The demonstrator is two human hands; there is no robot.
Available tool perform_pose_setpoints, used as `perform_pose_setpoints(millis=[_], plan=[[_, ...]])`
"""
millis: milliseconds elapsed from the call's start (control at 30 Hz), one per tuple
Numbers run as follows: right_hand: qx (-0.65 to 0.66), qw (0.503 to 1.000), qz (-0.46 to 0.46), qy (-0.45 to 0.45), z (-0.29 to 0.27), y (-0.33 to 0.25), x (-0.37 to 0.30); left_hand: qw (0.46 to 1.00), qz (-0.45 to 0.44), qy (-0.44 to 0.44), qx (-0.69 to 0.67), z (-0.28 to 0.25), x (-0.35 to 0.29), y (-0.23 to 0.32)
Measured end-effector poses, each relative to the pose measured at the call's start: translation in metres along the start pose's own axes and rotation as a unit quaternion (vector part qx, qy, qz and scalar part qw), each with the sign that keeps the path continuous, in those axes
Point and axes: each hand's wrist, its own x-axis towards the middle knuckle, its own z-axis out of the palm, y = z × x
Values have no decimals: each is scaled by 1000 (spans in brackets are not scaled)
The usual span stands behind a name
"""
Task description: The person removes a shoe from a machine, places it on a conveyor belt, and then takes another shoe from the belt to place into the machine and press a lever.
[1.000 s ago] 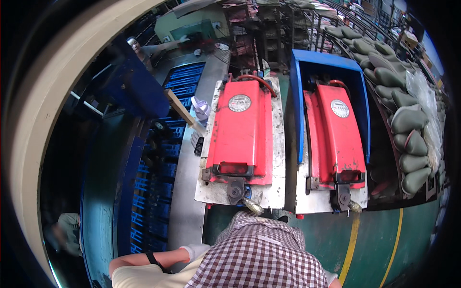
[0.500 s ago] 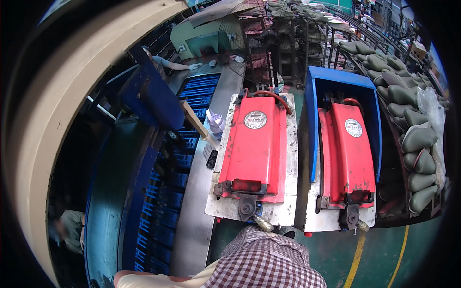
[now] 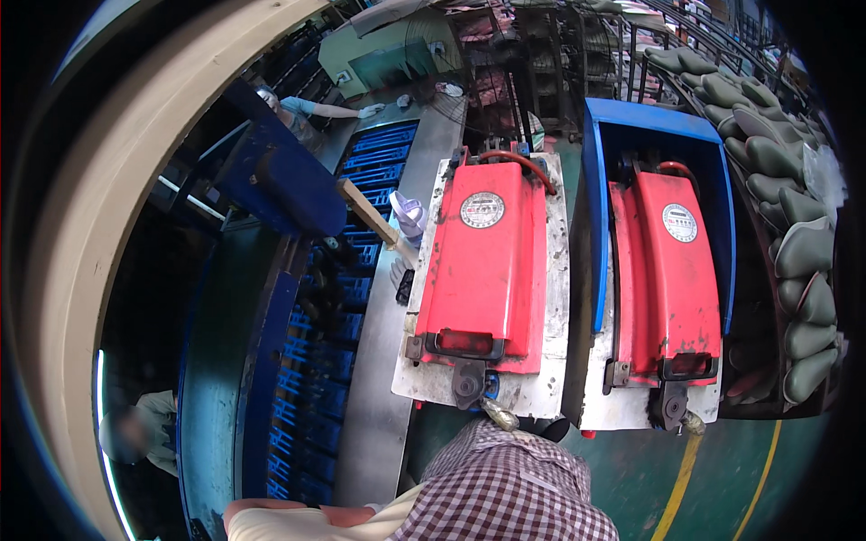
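Compared with a moment ago, the left red machine cover is seen nearer and larger, just beyond the checked shirt. The sleeved forearm has shifted lower-left of that cover; both hands are out of view, so their state cannot be told.

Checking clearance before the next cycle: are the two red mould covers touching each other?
Apart. The head view shows the left red cover and right red cover separated by a blue side wall.

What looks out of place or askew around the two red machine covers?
Mostly orderly. One oddity: a wooden stick lies slanted across the edge of the metal rail beside the left red cover, out of line with everything around it. The white plate under that cover is stained and worn.
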Motion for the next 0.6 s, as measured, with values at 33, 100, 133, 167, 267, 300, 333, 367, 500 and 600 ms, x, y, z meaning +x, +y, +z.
perform_pose_setpoints(millis=[33,100,133,167,267,300,333,367,500,600], plan=[[0,1000,2,-4,0,1,2,1000,-2,-3,-13,2,-3,-2],[-1,1000,7,-12,-2,3,5,999,-4,-8,-39,6,-5,-4],[-3,1000,8,-15,-3,4,7,999,-4,-9,-52,8,-6,-4],[-3,1000,10,-19,-1,5,8,998,-6,-11,-65,11,-9,-7],[-7,999,15,-27,1,5,10,995,-7,-17,-101,19,-17,-11],[-9,999,17,-28,1,4,9,994,-5,-20,-112,21,-17,-11],[-11,999,20,-27,2,4,7,992,-4,-23,-121,22,-17,-11],[-12,999,25,-30,-5,-21,7,991,-3,-28,-134,25,-17,-12],[12,997,70,-16,21,4,-20,999,-37,-26,-20,7,-49,119],[7,992,102,-68,0,-135,-41,988,-118,-9,-104,32,-43,91]])
